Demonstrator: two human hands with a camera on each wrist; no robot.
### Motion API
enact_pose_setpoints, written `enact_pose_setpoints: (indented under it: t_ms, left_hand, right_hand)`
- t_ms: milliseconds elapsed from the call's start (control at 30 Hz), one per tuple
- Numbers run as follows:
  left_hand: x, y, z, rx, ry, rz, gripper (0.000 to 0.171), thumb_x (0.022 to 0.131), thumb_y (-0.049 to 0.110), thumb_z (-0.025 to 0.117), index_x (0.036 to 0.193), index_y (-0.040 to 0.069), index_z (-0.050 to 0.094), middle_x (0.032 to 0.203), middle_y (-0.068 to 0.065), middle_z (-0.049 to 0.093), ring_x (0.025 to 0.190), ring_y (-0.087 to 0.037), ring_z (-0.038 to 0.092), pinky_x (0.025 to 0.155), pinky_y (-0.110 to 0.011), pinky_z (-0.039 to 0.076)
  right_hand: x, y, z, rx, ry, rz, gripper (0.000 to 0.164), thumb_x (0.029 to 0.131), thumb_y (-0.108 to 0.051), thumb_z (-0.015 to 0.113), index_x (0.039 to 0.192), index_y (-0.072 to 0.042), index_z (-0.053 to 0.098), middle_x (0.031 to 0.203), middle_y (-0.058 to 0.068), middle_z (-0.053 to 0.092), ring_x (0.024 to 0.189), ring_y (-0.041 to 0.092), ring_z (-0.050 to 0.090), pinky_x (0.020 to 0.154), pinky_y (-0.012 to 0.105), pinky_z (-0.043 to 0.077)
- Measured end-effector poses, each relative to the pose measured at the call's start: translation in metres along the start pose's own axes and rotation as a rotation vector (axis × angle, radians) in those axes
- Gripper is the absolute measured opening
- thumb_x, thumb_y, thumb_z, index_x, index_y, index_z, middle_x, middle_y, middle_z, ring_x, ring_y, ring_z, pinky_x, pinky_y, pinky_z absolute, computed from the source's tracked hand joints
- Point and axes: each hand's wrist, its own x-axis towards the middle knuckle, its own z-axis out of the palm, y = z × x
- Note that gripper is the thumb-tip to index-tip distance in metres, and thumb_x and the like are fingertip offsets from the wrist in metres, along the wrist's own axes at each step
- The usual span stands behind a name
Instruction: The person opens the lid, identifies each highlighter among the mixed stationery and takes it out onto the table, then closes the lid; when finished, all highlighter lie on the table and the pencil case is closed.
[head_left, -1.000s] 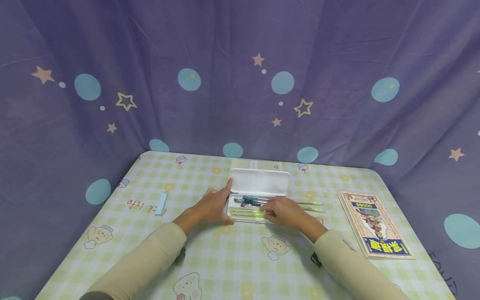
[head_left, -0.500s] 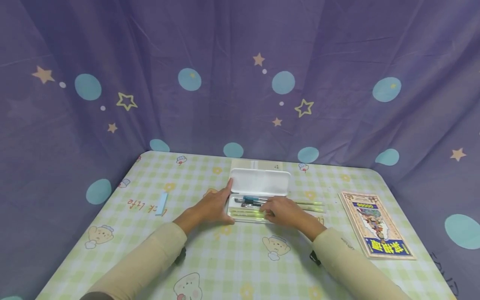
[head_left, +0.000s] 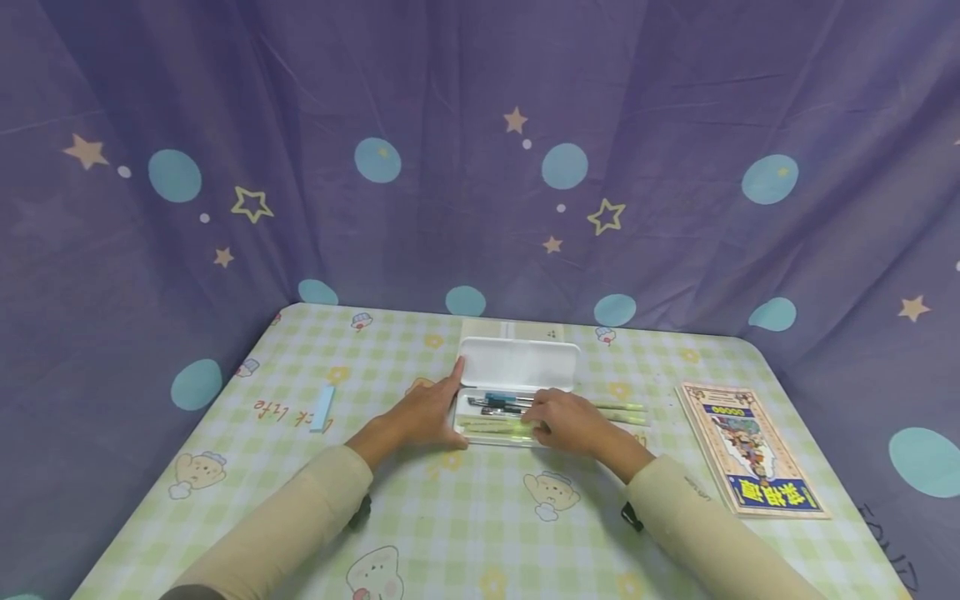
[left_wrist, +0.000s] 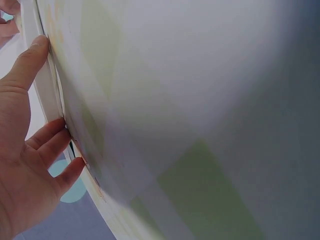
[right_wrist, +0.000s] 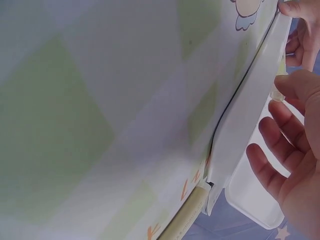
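A white pencil case (head_left: 458, 408) lies with its lid (head_left: 520, 363) folded back at the middle of the table. Blue and dark pens (head_left: 495, 403) lie in its far part, and yellow-green pens along its near side. My left hand (head_left: 427, 410) spans the case's left end; its fairly straight thumb and fingers touch the case in the left wrist view. Above the case's right part, my right hand (head_left: 573, 423) pinches the clear end of a pen (right_wrist: 277, 95) between thumb and index finger, its other fingers loose. The palm hides part of the case in the head view.
Yellow-green sticks (head_left: 628, 415) lie right of the case. A light blue bar (head_left: 322, 408) rests to the left, and a comic-style booklet (head_left: 753, 450) to the right. Behind the lid is a pale flat item (head_left: 540, 330). A purple curtain (head_left: 480, 167) borders the table.
My right hand has shifted very slightly over the near-side pens, and their bright yellow-green patch looks duller. The left hand stays at the case's left end.
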Motion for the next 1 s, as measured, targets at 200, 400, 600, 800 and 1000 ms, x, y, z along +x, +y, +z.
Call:
enact_pose_setpoints:
  t_ms: [200, 400, 600, 800, 1000]
  left_hand:
    - [0.000, 0.000, 0.000, 0.000, 0.000, 0.002, 0.144, 0.065, 0.054, 0.092, 0.162, -0.003, 0.000, 0.154, -0.016, 0.052, 0.127, -0.030, 0.062, 0.103, -0.047, 0.040]
    - [0.000, 0.000, 0.000, 0.001, 0.002, 0.002, 0.144, 0.066, 0.053, 0.092, 0.162, -0.003, 0.000, 0.153, -0.016, 0.052, 0.127, -0.030, 0.062, 0.103, -0.048, 0.040]
    - [0.001, 0.001, 0.000, -0.003, 0.001, 0.000, 0.144, 0.065, 0.053, 0.092, 0.162, -0.004, 0.001, 0.153, -0.015, 0.052, 0.127, -0.030, 0.063, 0.101, -0.046, 0.041]
    - [0.001, 0.000, 0.000, 0.001, 0.010, 0.003, 0.144, 0.064, 0.052, 0.092, 0.161, -0.005, 0.003, 0.152, -0.016, 0.053, 0.125, -0.030, 0.064, 0.100, -0.047, 0.041]
    - [0.001, 0.000, 0.000, 0.000, 0.003, 0.003, 0.144, 0.065, 0.053, 0.092, 0.161, -0.005, 0.002, 0.153, -0.016, 0.052, 0.127, -0.030, 0.062, 0.101, -0.047, 0.041]
  right_hand:
    - [-0.002, 0.001, -0.001, 0.004, -0.010, 0.020, 0.026, 0.086, -0.013, 0.074, 0.111, -0.020, 0.079, 0.101, -0.004, 0.074, 0.090, 0.015, 0.065, 0.075, 0.029, 0.053]
    - [-0.005, 0.005, -0.004, 0.034, -0.016, -0.006, 0.029, 0.086, -0.010, 0.072, 0.113, -0.018, 0.079, 0.088, -0.005, 0.067, 0.075, 0.008, 0.052, 0.066, 0.023, 0.044]
    - [-0.011, 0.012, -0.003, 0.043, -0.007, -0.028, 0.030, 0.090, -0.009, 0.070, 0.117, -0.018, 0.078, 0.093, -0.002, 0.070, 0.080, 0.010, 0.056, 0.072, 0.027, 0.049]
    - [-0.017, 0.019, -0.004, 0.077, 0.041, -0.042, 0.030, 0.089, -0.010, 0.073, 0.118, -0.017, 0.078, 0.094, -0.001, 0.072, 0.081, 0.011, 0.060, 0.076, 0.030, 0.052]
    - [-0.023, 0.026, -0.005, 0.101, 0.059, -0.049, 0.030, 0.090, -0.008, 0.071, 0.119, -0.016, 0.078, 0.088, -0.003, 0.070, 0.078, 0.009, 0.057, 0.074, 0.030, 0.050]
